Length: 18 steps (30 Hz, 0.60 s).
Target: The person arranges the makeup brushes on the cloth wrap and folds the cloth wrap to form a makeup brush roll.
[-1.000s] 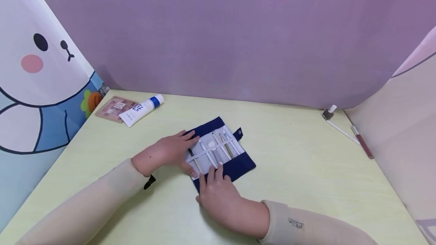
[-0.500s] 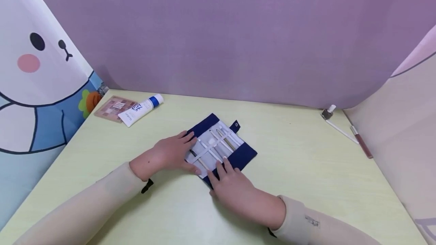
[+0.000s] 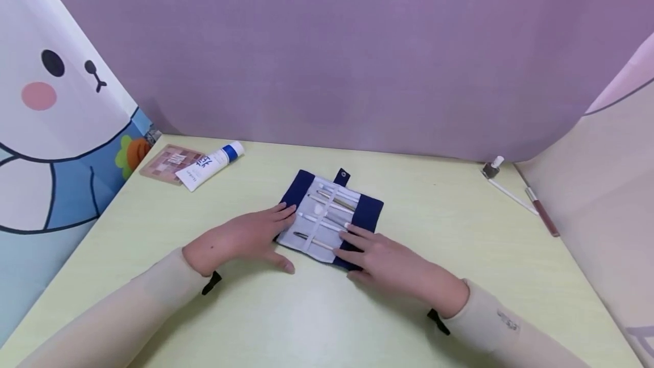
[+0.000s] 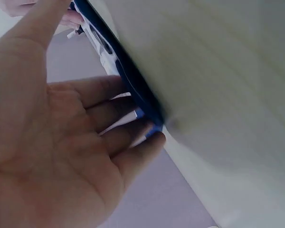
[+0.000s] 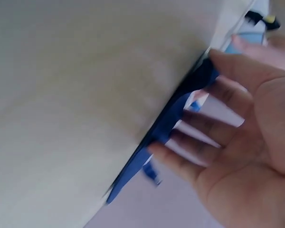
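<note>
A navy fabric brush roll lies unfolded on the table, its pale grey lining facing up. Several slim brushes are tucked under a white elastic band across the lining. My left hand rests its straight fingertips on the left navy flap, thumb spread on the table. On the opposite flap lie the fingers of my right hand, spread near its lower corner. Both wrist views show relaxed fingers along the roll's navy edge. A snap tab sticks out at the far side.
Back left, a white tube with a blue band overlaps a pinkish checked palette. At the right are a small dark bottle with a white cap, a thin white stick and a reddish-brown tube. A purple curtain hangs behind.
The brush roll has turned counterclockwise, its tab swinging leftward. My right hand has moved right and slightly up with the near flap; my left hand has shifted slightly left.
</note>
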Available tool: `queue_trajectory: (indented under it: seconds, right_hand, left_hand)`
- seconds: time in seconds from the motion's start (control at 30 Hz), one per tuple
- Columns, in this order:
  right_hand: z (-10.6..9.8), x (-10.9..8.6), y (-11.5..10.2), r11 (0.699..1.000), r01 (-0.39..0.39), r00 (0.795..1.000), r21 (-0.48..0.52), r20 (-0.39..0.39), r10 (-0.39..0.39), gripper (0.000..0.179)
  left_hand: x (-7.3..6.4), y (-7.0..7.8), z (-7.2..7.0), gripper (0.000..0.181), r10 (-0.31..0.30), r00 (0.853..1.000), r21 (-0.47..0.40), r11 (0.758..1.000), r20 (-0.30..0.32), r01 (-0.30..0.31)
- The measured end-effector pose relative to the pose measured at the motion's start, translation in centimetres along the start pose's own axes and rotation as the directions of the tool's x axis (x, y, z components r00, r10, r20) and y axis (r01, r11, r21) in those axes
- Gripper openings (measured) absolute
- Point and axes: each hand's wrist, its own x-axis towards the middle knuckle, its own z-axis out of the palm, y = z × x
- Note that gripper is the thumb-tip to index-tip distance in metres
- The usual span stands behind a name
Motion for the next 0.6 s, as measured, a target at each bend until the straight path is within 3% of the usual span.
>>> queue_trajectory:
  seconds: [0.1, 0.27, 0.6]
  right_hand:
    - [0.1, -0.5, 1.7, 0.999, 0.03, 0.999, 0.018, -0.013, -0.03, 0.051]
    - [0.2, -1.2, 3.7, 0.998, 0.008, 1.0, 0.058, -0.007, -0.007, 0.051]
    - [0.2, -1.9, 5.3, 0.999, 0.003, 0.997, 0.041, -0.08, 0.0, 0.043]
  left_hand:
    - [-0.2, -0.2, 0.0, 0.118, 0.026, 0.999, -0.012, 1.0, 0.024, -0.026]
    - [-0.6, -0.5, 0.2, 0.105, 0.092, 0.995, -0.009, 0.996, 0.024, -0.092]
    - [-1.1, -0.8, 0.3, 0.072, 0.2, 0.98, 0.046, 0.979, -0.013, -0.199]
